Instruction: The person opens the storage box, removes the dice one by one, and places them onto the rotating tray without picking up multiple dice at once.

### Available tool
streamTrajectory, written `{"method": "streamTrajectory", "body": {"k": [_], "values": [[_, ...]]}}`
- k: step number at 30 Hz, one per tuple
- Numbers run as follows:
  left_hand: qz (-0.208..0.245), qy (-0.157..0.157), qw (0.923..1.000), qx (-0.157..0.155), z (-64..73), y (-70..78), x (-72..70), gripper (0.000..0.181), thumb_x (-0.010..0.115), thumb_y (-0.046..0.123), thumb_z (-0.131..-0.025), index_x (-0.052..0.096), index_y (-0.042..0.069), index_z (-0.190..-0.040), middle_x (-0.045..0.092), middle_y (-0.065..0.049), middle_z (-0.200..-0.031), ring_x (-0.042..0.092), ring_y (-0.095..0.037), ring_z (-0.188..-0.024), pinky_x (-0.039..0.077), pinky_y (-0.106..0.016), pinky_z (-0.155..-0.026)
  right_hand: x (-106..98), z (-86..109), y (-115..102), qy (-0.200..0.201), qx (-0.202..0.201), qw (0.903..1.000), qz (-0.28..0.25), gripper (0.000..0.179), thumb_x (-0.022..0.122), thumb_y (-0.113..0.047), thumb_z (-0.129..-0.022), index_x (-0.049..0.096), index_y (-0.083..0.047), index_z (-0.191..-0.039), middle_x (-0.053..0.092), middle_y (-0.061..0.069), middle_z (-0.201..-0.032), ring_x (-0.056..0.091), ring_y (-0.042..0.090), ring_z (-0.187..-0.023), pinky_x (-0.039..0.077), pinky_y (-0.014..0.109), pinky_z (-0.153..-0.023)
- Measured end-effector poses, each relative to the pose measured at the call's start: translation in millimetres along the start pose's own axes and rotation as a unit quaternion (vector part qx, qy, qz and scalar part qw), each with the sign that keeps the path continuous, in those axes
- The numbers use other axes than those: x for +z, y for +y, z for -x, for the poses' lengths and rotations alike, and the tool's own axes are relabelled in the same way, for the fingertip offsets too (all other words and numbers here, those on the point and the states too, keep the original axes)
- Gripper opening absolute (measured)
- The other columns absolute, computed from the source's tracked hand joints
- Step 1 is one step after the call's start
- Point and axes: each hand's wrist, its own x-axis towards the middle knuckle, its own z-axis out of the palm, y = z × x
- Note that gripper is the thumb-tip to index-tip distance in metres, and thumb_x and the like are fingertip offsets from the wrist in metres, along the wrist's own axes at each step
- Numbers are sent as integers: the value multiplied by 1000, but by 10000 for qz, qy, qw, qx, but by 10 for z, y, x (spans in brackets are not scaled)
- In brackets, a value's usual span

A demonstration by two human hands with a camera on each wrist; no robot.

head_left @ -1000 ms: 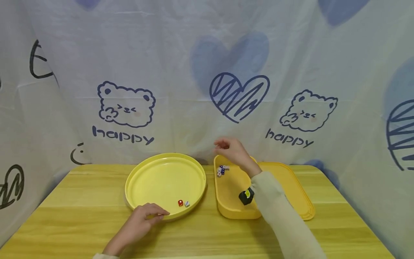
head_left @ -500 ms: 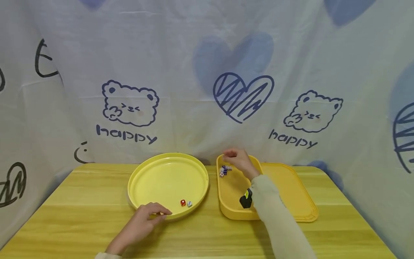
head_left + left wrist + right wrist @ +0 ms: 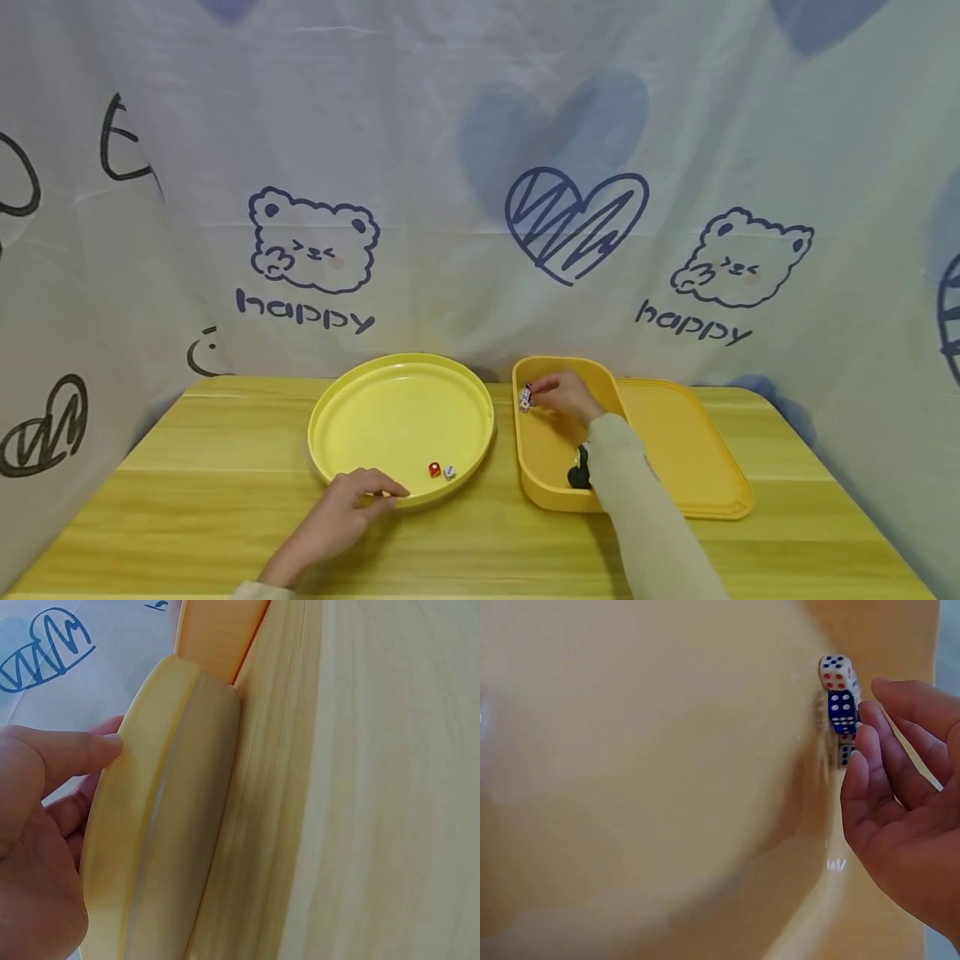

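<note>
My left hand (image 3: 341,508) pinches the near rim of a round yellow tray (image 3: 397,417), as the left wrist view also shows, with a fingertip on the rim's side (image 3: 131,795). A red die (image 3: 435,470) and a white die (image 3: 450,472) lie in that tray. Over a yellow rectangular box (image 3: 558,502), my right hand (image 3: 573,396) reaches down to a small pile of dice (image 3: 526,397) in its far left corner. In the right wrist view its loosely bent fingers (image 3: 877,780) are right beside a white die (image 3: 836,673) and a blue die (image 3: 842,707), partly hiding others.
A flat yellow lid (image 3: 690,450) lies to the right of the box, partly behind my right sleeve (image 3: 637,500). The wooden table (image 3: 187,500) ends at a printed cloth (image 3: 450,125) hung behind it. Box and round tray stand close together.
My right hand has come down from above the box's far edge to the dice in its corner. My left hand stays at the tray's rim. The view has shifted slightly.
</note>
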Motion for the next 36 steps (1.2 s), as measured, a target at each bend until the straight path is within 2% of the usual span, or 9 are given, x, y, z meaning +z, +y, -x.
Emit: {"method": "streamTrajectory", "body": {"k": [5, 11, 21, 29, 36], "values": [[54, -2, 9998, -186, -3, 18, 10, 13, 66, 5, -90, 74, 11, -97, 71, 3, -96, 60, -14, -90, 51, -30, -76, 4, 18, 11, -91, 185, 9998, 42, 17, 67, 0, -87, 69, 8, -102, 69, 12, -93, 54, 14, -70, 46, 27, -64], [62, -106, 9994, -316, 8, 3, 37, 13, 65, 5, -90, 74, 12, -98, 70, 4, -97, 60, -13, -92, 51, -30, -78, 51, -46, 74, -77, 141, 9985, 517, 13, 68, 4, -83, 71, 6, -96, 69, 8, -84, 57, 13, -68, 46, 23, -60], [111, -92, 9996, -241, 5, 3, 22, 13, 65, 6, -91, 74, 13, -98, 70, 5, -97, 60, -13, -93, 51, -31, -78, 82, -72, 74, -94, -187, 9948, 995, 10, 78, -2, -77, 73, 4, -84, 63, -1, -67, 50, 9, -59, 41, 20, -53], [85, -96, 9997, -193, 12, 0, 25, 13, 65, 6, -91, 73, 12, -99, 70, 5, -98, 60, -13, -93, 51, -31, -78, 119, -54, 33, -95, -146, 9917, 1276, 10, 79, -6, -78, 72, 1, -80, 59, -1, -65, 48, 9, -57, 40, 20, -52], [58, -54, 9999, -108, 19, -4, 39, 13, 65, 7, -91, 73, 12, -100, 70, 6, -98, 60, -13, -92, 51, -31, -79, 120, -48, 27, -215, -86, 9931, 1153, 7, 76, 0, -77, 70, 1, -79, 61, 0, -70, 47, 11, -58, 40, 21, -53]]}}
